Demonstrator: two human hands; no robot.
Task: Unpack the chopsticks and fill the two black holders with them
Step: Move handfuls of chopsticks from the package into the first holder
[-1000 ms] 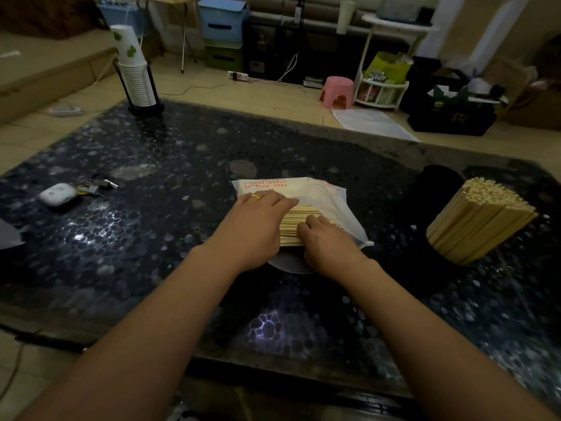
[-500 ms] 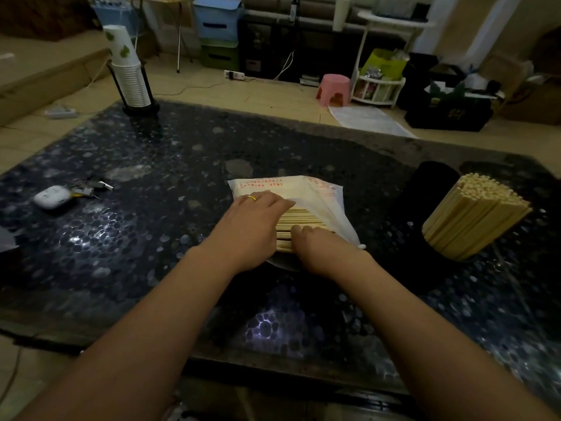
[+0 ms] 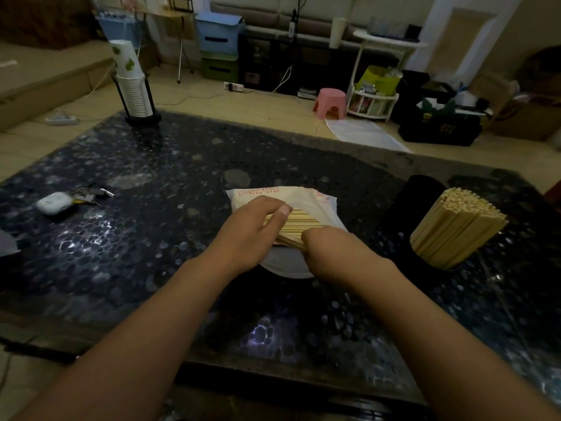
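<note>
Left hand (image 3: 249, 235) fingers curled over loose chopsticks (image 3: 299, 227); right hand (image 3: 331, 250) clamps the bundle's near end, mid-table. Wrapper (image 3: 321, 205) lies beneath. Advisable: gather evenly, ends aligned, before transfer to empty black holder (image 3: 422, 192) beside filled holder (image 3: 455, 226).

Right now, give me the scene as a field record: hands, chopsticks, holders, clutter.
left hand: left hand grips the near end of the chopstick bundle
right hand: right hand grips the same bundle from the right
bundle: half out of the white plastic bag, flat on the table
full holder: full holder, far right, packed and tilted
second holder: black holder behind it, contents not visible
clutter: paper cup stack, earbud case, keys
</note>
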